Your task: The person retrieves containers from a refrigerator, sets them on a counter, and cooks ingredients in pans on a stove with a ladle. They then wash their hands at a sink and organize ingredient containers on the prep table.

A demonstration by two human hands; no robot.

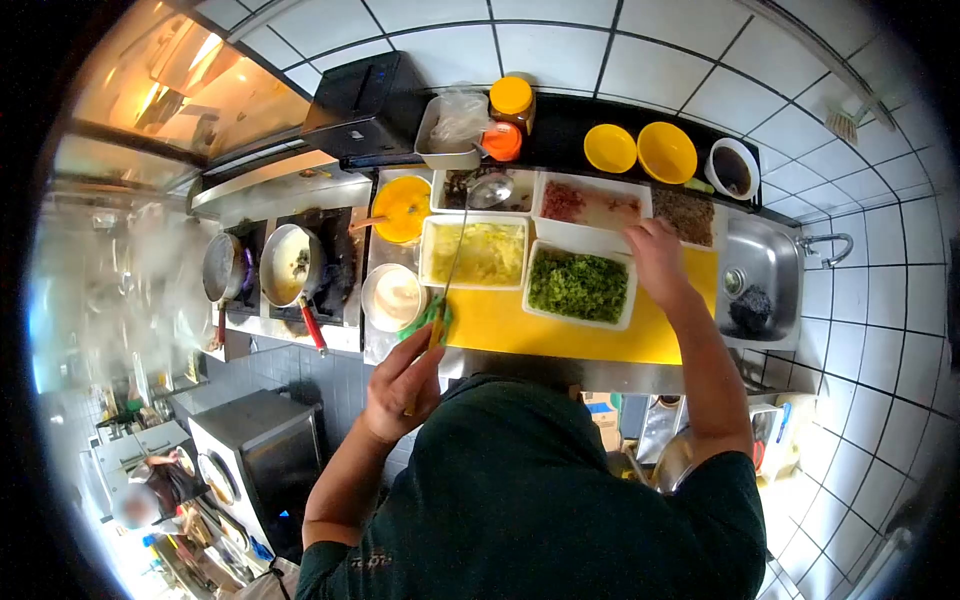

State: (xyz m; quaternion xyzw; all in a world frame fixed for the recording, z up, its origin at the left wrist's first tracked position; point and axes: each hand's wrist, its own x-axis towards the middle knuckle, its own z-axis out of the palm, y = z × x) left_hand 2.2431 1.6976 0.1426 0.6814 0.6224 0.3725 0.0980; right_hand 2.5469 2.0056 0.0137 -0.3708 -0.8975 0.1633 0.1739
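Note:
My left hand (403, 385) is closed around the handle of a long metal ladle (460, 245). The ladle's bowl is over a white container of dark food (455, 190) at the back. My right hand (657, 262) has its fingers curled downward at the right end of a white container of reddish chopped food (575, 203). A container of dark brown crumbly food (690, 215) lies just beyond it. What the fingertips hold, if anything, is hidden. Nearer me stand a tub of chopped greens (578, 285) and a tub of pale yellow shreds (475, 252).
Two pans (291, 262) (222, 268) sit on the stove at left. A yellow bowl (402, 210) of orange-yellow liquid and a white tub (393, 297) flank the yellow board (500, 325). A sink (765, 250) is at right. Another person (165, 485) is at lower left.

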